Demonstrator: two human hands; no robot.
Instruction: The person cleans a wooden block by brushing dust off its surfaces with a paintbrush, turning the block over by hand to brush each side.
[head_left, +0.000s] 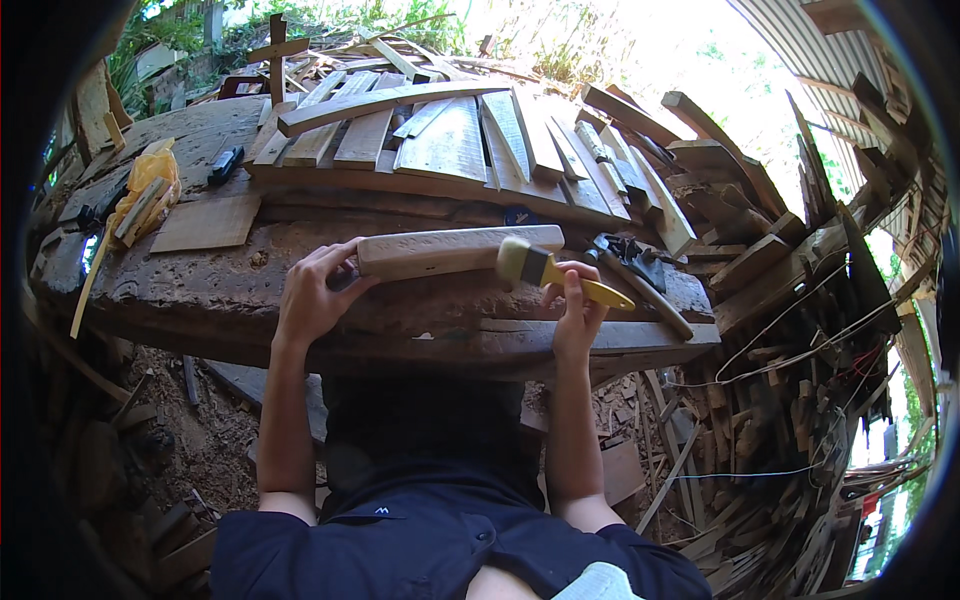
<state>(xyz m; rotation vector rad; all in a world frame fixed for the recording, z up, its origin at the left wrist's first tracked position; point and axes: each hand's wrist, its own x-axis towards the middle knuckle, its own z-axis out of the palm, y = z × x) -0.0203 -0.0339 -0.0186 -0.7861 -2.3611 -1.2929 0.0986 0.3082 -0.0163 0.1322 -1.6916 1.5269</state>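
Note:
A pale, squared wooden block [450, 252] lies lengthwise from left to right over the rough workbench [200, 300]. My left hand [315, 290] grips its left end, thumb on the near side and fingers round the end. In my right hand [577, 305] is a paintbrush [600, 293] with a yellow handle, a dark ferrule and light bristles. The bristles are at the block's near right side; whether they touch it I cannot tell. My right fingers are closed round the handle near the ferrule.
Behind the block, several boards [440, 140] lie side by side. A hammer-like tool with a wooden handle [655, 300] rests at right by a black bag [640, 265]. At left are a flat board [208, 224] and a yellow plastic bag [155, 180]. Scrap wood [740, 480] covers the ground at right.

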